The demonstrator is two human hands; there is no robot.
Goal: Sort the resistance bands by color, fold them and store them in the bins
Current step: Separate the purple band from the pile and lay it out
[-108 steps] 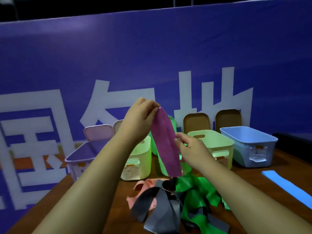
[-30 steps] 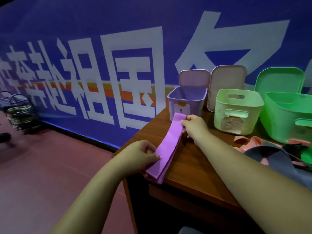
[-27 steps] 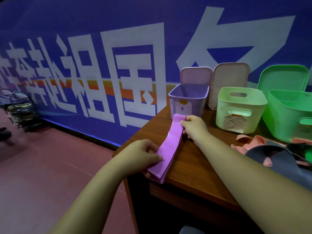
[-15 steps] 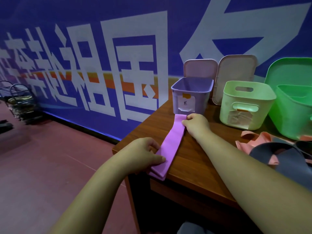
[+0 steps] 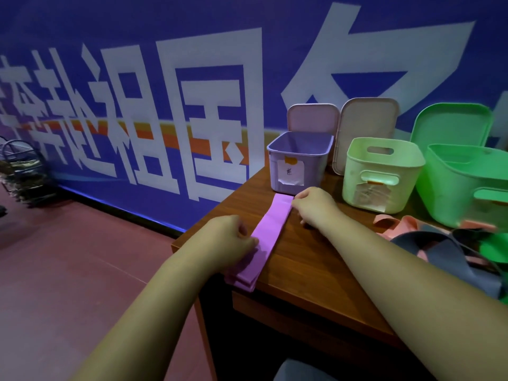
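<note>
A purple resistance band [image 5: 268,232] lies stretched flat along the left end of the wooden table [image 5: 308,265], its near end hanging over the edge. My left hand [image 5: 229,244] pinches the near end. My right hand [image 5: 314,206] pinches the far end, just in front of the purple bin [image 5: 298,160]. To the right, a pile of pink [image 5: 395,225], grey [image 5: 445,251] and green [image 5: 494,247] bands lies on the table.
A pale green bin [image 5: 382,171] and a bright green bin [image 5: 464,185] stand right of the purple bin, with lids [image 5: 365,125] leaning on the blue banner wall behind. Red floor drops away left of the table; a wire rack [image 5: 20,171] stands far left.
The purple band went from held upright in the air to laid on the table's left end. In the last second both hands lowered it flat and pulled it straight.
</note>
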